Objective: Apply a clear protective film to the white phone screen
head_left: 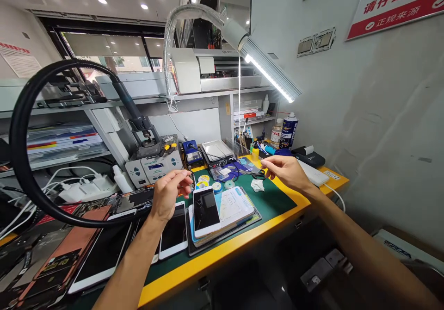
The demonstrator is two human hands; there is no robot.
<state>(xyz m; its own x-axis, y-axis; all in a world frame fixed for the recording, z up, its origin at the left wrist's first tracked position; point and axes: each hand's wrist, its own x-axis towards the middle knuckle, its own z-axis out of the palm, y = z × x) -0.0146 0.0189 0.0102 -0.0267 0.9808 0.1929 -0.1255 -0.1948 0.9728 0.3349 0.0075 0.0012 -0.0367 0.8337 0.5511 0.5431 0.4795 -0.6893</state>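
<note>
My left hand (169,193) is raised over the bench, its fingers curled and the thumb against the index finger. Anything in that pinch is too small to make out. My right hand (282,170) pinches thumb and forefinger together at the right. A faint, thin line runs up and left from its fingertips; I cannot tell what it is. Below and between the hands, a white phone (206,210) with a dark screen lies on a thick book (236,208). Another white phone (174,230) lies under my left hand. Several tape rolls (217,188) sit behind the book.
A yellow-edged bench (208,273) holds a green mat (280,199), crumpled tissue (257,185) and black scissors (258,175). A lit lamp (270,69) hangs above. At left are a black flexible hose (21,129), a grey control unit (156,166) and several phone parts (65,259).
</note>
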